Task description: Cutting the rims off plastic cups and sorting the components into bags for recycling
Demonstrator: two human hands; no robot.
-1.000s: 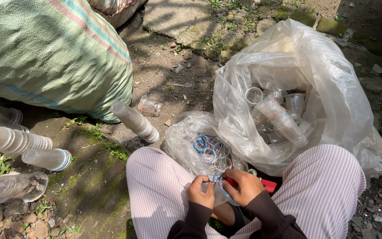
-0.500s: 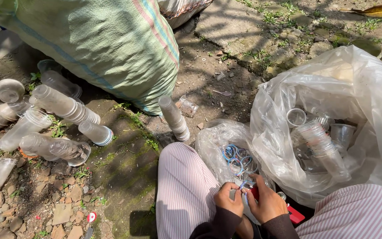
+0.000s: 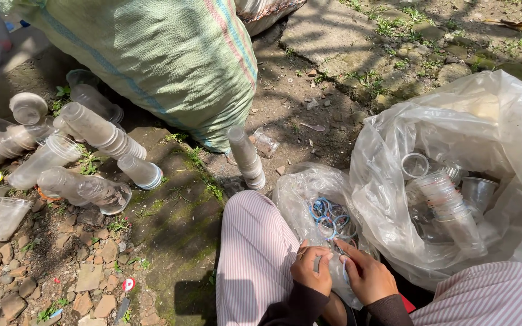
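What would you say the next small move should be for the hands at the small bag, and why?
Probably drop the piece into the small bag. Both hands, left and right, pinch something thin and bluish at its open mouth, and blue rings already lie inside. What exactly is pinched is too small to tell.

Small bag (image 3: 315,208): between the knees, just ahead of both hands
Large bag (image 3: 454,175): right of the small bag, touching it, cups inside
Sack (image 3: 152,54): behind and left of the small bag
Loose cups (image 3: 61,157): far left of the small bag, on the ground before the sack
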